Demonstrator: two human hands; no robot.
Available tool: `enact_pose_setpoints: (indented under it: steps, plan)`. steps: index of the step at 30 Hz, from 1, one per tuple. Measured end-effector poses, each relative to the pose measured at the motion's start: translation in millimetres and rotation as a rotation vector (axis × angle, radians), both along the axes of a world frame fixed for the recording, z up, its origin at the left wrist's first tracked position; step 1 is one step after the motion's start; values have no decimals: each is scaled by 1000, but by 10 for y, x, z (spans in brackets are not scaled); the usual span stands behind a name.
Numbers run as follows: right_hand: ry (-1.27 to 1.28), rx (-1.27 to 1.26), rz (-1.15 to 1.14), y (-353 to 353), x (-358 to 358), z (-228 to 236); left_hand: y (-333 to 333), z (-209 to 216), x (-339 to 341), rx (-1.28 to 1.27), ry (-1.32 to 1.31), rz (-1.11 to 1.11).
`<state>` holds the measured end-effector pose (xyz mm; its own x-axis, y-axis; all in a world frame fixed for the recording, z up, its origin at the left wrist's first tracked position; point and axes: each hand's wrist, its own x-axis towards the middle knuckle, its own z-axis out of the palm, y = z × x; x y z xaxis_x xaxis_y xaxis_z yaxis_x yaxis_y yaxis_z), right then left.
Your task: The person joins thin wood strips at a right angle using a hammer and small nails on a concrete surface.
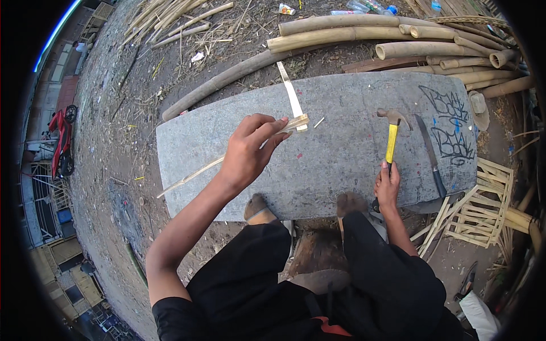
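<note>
My left hand [248,149] is closed in a pinch round a long split bamboo strip [196,173], held over the grey slab. Its thicker end [299,121] juts past my fingertips, and its thin tail runs down to the left. Close to that end, a flat pale bamboo slat [292,95] lies across the slab's far edge. On the right, my right hand [387,186] grips a claw hammer [392,139] by its yellow and black handle, the head pointing away from me. Beside the hammer lies a long knife [429,152] with a dark handle.
The grey slab [341,165] spans the space before my knees. Bamboo poles [341,35] are piled beyond it, with plastic bottles [367,7] behind. A slatted bamboo frame [480,207] leans at the right end. Split sticks [165,23] litter the ground at the far left.
</note>
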<state>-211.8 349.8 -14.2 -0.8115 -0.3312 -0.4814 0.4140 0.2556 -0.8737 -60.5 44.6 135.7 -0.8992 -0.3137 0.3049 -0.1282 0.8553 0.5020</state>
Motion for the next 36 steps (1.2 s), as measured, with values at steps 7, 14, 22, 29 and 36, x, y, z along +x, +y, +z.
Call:
enact_pose_setpoints:
  steps: [7, 14, 22, 29, 36]
  plan:
    - [-24, -26, 42, -7, 73, -8, 236, -217, 99, 49, -92, -105]
    - [-30, -29, 72, -15, 133, -28, 213, -313, 104, 90, -80, -116]
    - [-20, -11, 117, -9, 173, -71, 16, -132, 43, 58, -20, 10]
    - [-36, 38, 132, -5, 236, -52, -237, 228, -19, -27, 145, 131]
    - [-17, 19, 134, 37, 259, -116, -434, 523, 9, 109, 326, 234]
